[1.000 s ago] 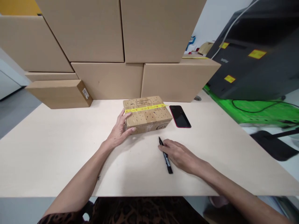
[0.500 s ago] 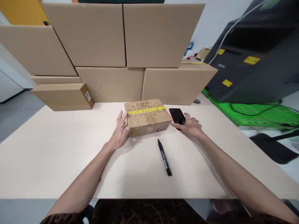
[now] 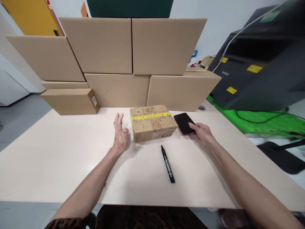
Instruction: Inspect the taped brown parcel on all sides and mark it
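A small printed cardboard box with yellow tape across its top lies on the pale table. To its left, my left hand is raised with its fingers apart, a little clear of the box and holding nothing. On the other side my right hand grips the near right corner of a black smartphone, thumb on top and fingers hidden beneath. The phone has a pinkish edge and its far end is beside the box. Closer to me, a black marker pen rests on the tabletop, touched by neither hand.
Large cardboard boxes are stacked along the table's back, with a smaller flat box at the left. Beyond the right edge stand a dark Brother machine and a green surface with a black cable.
My left hand has come away from the box's left side. My right hand has moved from the phone's side to its near corner and closed on it.
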Demonstrator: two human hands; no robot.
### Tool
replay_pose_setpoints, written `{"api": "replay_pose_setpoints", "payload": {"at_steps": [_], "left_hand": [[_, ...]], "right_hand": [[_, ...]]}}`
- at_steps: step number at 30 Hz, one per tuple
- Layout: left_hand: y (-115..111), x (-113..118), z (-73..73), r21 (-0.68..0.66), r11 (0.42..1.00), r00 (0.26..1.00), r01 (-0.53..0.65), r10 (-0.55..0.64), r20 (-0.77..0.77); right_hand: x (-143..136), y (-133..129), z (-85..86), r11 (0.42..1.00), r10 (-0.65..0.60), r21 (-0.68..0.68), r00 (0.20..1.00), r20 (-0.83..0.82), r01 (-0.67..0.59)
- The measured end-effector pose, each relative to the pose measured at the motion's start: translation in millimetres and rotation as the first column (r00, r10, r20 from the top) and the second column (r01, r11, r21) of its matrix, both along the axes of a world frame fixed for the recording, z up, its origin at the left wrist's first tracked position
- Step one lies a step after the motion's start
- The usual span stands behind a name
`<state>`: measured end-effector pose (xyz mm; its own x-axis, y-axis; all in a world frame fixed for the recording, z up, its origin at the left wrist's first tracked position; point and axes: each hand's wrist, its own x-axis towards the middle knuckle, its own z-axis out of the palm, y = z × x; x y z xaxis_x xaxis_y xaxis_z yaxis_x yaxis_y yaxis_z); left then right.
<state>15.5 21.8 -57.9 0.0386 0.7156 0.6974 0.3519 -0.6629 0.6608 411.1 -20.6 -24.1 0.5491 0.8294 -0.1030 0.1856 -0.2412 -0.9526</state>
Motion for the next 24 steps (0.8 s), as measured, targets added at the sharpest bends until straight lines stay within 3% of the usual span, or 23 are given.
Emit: {"api": "replay_pose_setpoints", "payload": {"at_steps": [4, 6, 9, 11, 13, 15, 19, 24], "left_hand": [[-10, 2, 15.5, 0.120, 0.987, 0.994, -0.108, 0.103, 0.047], [-19, 3, 23.8, 0.180, 0.980, 0.993, -0.088, 0.072, 0.091], [-35, 9, 33.3, 0.224, 0.968, 0.990, 0.118, -0.132, 0.049], [-47, 16, 38.6, 0.165, 0.948, 0.962, 0.272, -0.270, -0.036], [-59, 24, 44.6, -0.071, 0.885, 0.880, 0.460, -0.465, -0.096], [-69, 31, 51.1, -0.243, 0.795, 0.807, 0.555, -0.586, -0.072], [-81, 39, 60.1, -0.413, 0.677, 0.781, 0.609, -0.603, 0.161], [-87, 43, 62.2, -0.525, 0.483, 0.703, 0.701, -0.593, 0.393]], "right_hand": [[-20, -21, 19.2, 0.978, -0.058, 0.193, 0.995, -0.079, 0.072], [-41, -33, 32.4, 0.916, -0.048, 0.385, 0.984, -0.173, 0.113], [-84, -48, 47.8, 0.867, 0.130, 0.499, 0.966, -0.222, -0.002], [-117, -57, 51.2, 0.862, 0.204, 0.502, 0.955, -0.214, -0.072], [-147, -63, 48.8, 0.843, 0.292, 0.510, 0.941, -0.172, -0.169], [-171, -67, 43.3, 0.800, 0.385, 0.538, 0.915, -0.123, -0.264], [-195, -70, 33.3, 0.771, 0.449, 0.564, 0.881, -0.150, -0.297], [-193, -73, 30.5, 0.789, 0.444, 0.555, 0.870, -0.216, -0.265]]}}
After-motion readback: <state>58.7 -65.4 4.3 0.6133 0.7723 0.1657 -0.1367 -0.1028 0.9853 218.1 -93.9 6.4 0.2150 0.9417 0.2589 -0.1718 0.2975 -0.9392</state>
